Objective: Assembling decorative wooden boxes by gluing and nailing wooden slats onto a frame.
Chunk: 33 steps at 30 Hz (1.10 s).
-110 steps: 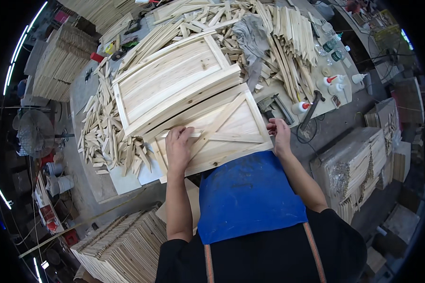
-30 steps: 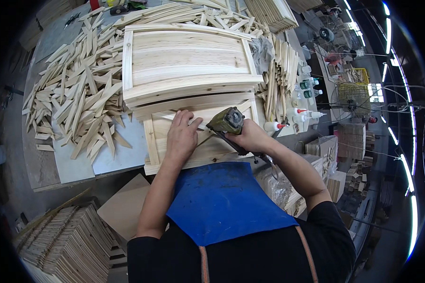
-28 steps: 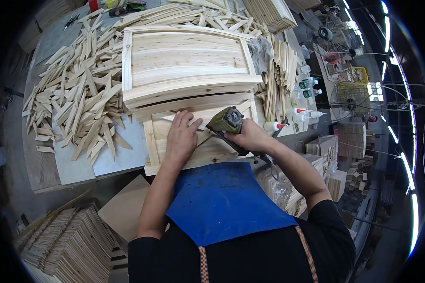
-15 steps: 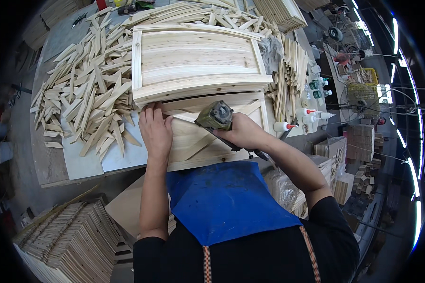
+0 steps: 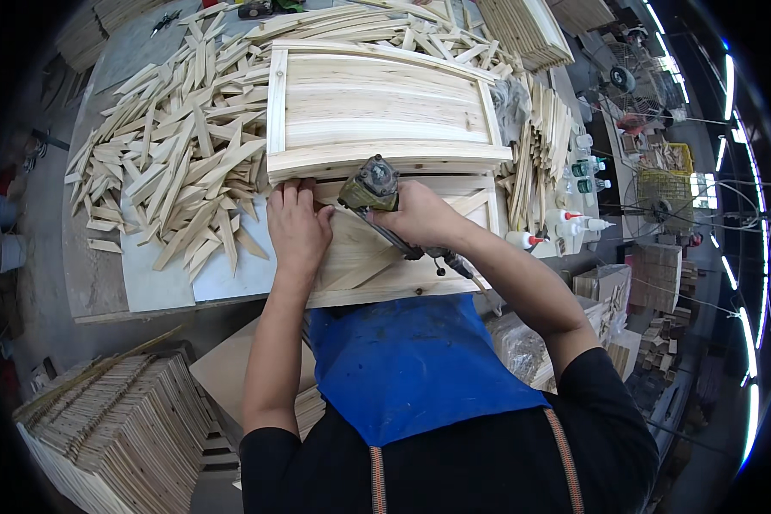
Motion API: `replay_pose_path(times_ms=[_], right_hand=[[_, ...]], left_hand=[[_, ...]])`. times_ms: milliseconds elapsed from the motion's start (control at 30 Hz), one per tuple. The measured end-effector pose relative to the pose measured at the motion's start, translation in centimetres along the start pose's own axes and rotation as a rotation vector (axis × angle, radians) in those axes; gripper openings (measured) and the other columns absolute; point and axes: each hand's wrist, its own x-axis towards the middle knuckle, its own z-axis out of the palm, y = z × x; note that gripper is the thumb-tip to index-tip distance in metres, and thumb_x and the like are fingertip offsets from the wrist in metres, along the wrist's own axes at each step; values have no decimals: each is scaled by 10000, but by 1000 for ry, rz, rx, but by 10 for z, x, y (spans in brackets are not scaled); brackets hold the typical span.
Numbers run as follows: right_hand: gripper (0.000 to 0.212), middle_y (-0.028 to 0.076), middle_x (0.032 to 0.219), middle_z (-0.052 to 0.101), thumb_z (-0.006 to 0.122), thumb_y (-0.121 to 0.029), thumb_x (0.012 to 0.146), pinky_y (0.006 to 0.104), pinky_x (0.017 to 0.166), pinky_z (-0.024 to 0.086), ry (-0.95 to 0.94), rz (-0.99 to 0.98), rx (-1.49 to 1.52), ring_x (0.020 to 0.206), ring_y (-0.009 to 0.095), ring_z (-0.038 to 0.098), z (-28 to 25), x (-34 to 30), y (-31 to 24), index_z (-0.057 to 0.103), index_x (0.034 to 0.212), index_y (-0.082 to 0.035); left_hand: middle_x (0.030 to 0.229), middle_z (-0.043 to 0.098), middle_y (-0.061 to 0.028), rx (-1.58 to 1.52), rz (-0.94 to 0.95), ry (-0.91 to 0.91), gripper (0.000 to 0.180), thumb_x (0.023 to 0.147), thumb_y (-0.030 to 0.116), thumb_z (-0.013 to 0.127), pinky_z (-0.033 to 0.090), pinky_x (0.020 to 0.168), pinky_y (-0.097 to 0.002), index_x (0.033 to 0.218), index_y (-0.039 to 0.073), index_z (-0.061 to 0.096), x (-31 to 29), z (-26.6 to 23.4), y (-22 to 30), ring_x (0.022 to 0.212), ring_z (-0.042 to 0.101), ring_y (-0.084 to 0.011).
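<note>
My right hand (image 5: 420, 214) is closed round the grip of a dark green nail gun (image 5: 375, 183), its hose fitting trailing toward me. The gun's head is above a pale wooden panel (image 5: 385, 278) with slanting strips across it, close to my left hand. My left hand (image 5: 300, 223) rests on that panel's far left corner, fingers stretched forward and thumb apart; its fingertips are partly hidden by the panel beyond. That second framed panel (image 5: 390, 103), with a curved far edge, lies behind, overlapping the near one. The gun's nose is hidden from view.
Loose wooden strips (image 5: 180, 163) are heaped on the table's left and far side. More strips (image 5: 540, 137) lie at the right, beside glue bottles with red caps (image 5: 522, 240) and green-capped bottles (image 5: 587, 176). Stacked boards (image 5: 120, 428) stand on the floor at lower left.
The nail gun in my right hand has moved left and away from me across the near panel, nearer my left hand. The whole view has shifted a little; my left hand stays at the corner.
</note>
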Motion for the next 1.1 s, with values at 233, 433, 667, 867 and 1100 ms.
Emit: replay_pose_path(times_ms=[233, 433, 667, 867, 1100], right_hand=[[379, 281, 980, 743, 726, -316, 893, 476, 867, 568, 16, -50, -94, 961, 433, 724, 2, 5, 0, 754, 1086, 8], [377, 204, 836, 751, 758, -335, 898, 422, 732, 577, -4, 129, -50, 758, 303, 743, -19, -11, -3, 758, 1095, -13], [398, 111, 755, 730, 779, -364, 894, 375, 674, 556, 257, 348, 76, 657, 211, 687, -86, -106, 84, 762, 1083, -13], [401, 197, 856, 742, 761, -323, 879, 461, 781, 559, 560, 441, -47, 822, 331, 732, -95, -172, 229, 720, 1088, 17], [411, 318, 987, 712, 700, -290, 888, 571, 905, 523, 503, 561, -114, 1011, 497, 680, -42, -140, 370, 643, 1132, 36]], left_hand=[[1277, 617, -158, 1, -6, -23, 525, 753, 188, 855, 441, 1032, -469, 1222, 23, 688, 0, -2, 2, 1155, 552, -366], [1290, 614, -171, -8, 39, -17, 531, 777, 220, 849, 435, 1055, -473, 1240, 19, 686, 2, 1, -2, 1190, 546, -384], [1327, 599, -197, 24, 49, -57, 510, 843, 240, 813, 409, 1102, -490, 1280, 19, 669, 0, -2, -3, 1250, 520, -413], [1357, 573, -207, 75, 77, -79, 590, 858, 231, 797, 384, 1145, -517, 1370, 12, 602, -19, -7, 28, 1305, 497, -418], [1387, 528, -214, -39, 250, -353, 651, 860, 188, 783, 385, 1148, -540, 1447, 48, 539, -61, 26, 120, 1346, 466, -421]])
